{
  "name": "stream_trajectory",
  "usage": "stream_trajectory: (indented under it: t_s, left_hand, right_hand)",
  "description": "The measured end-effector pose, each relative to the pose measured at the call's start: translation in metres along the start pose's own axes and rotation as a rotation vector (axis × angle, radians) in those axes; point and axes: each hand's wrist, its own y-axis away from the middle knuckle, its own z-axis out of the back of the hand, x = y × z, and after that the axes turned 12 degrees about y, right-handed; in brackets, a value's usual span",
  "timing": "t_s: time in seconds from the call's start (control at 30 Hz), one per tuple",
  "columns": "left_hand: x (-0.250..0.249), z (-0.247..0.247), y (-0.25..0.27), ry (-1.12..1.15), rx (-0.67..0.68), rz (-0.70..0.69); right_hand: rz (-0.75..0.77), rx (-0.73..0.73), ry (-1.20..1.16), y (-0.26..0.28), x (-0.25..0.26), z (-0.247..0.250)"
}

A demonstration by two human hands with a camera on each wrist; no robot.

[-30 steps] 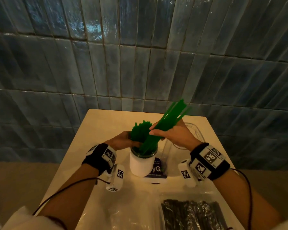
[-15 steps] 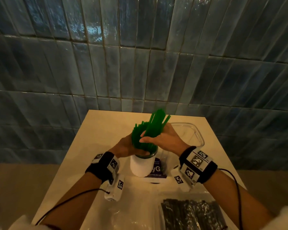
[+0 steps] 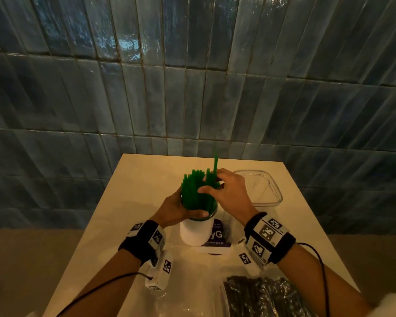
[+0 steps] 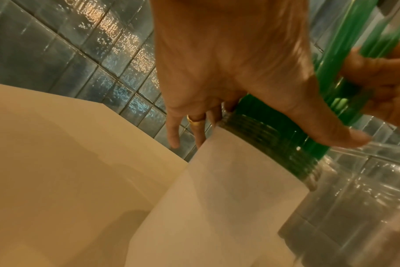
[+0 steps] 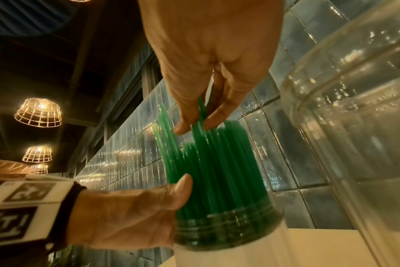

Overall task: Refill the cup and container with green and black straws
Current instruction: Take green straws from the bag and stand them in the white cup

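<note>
The green straws [image 3: 198,194] stand bunched in the white cup [image 3: 196,232] on the counter [image 3: 142,179]; they look light, thin and springy, likely to splay, so they are best gathered around the bundle's middle. The left hand [image 3: 173,209] curls round the cup's rim and the bundle's base. The right hand [image 3: 228,193] arches over the tops, fingertips pinching a few straws.

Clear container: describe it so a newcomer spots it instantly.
Start at the beige table against the blue tiled wall. At its far right corner, just beyond the right hand, sits the clear container. Unlike the white cup packed with green straws, it is low, transparent, round-cornered and holds no straws.
</note>
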Motion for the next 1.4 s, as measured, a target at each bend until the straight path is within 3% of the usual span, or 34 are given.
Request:
stream_trajectory:
  t_s: [0.1,0.27,0.37,0.47,0.53,0.63,0.77,0.9,1.0,1.17,1.33,1.4]
  left_hand:
    - [0.003,-0.002,-0.001,0.036,-0.018,-0.027]
    - [0.009,-0.007,-0.004,-0.026,0.012,-0.089]
    - [0.013,-0.009,-0.004,-0.06,0.011,-0.137]
    - [0.016,-0.01,-0.003,-0.15,-0.033,-0.201]
    - [0.017,-0.009,-0.001,-0.104,-0.034,-0.209]
    - [0.023,-0.01,-0.002,0.059,-0.012,-0.201]
    - [0.027,-0.014,-0.008,0.16,0.001,-0.121]
    - [0.023,-0.016,-0.007,0.152,-0.003,-0.081]
    - [0.017,-0.015,-0.002,-0.06,-0.085,-0.086]
    - [0.02,-0.016,-0.004,-0.056,-0.087,-0.097]
    - [0.027,-0.016,-0.004,-0.037,-0.095,-0.135]
    - [0.024,-0.016,-0.003,0.0,-0.085,-0.115]
  right_hand:
    - [0.023,-0.021,0.027,0.003,-0.004,-0.002]
    - [0.201,-0.275,-0.025,0.008,0.008,-0.004]
    - [0.304,-0.121,0.09,0.016,0.016,-0.016]
    - [0.396,0.066,0.386,0.019,0.009,-0.034]
    - [0.357,0.172,0.525,0.015,0.0,-0.042]
    - [0.228,0.141,0.606,0.007,-0.01,-0.039]
    - [-0.002,0.212,0.37,0.003,-0.002,-0.034]
    - [-0.061,0.246,0.364,-0.012,0.014,-0.038]
    - [0.019,0.149,0.403,-0.021,0.016,-0.04]
    - [0.216,-0.058,0.294,-0.014,0.005,-0.037]
    - [0.45,0.054,0.455,-0.003,-0.01,-0.039]
    - [0.395,0.075,0.606,-0.007,-0.013,-0.034]
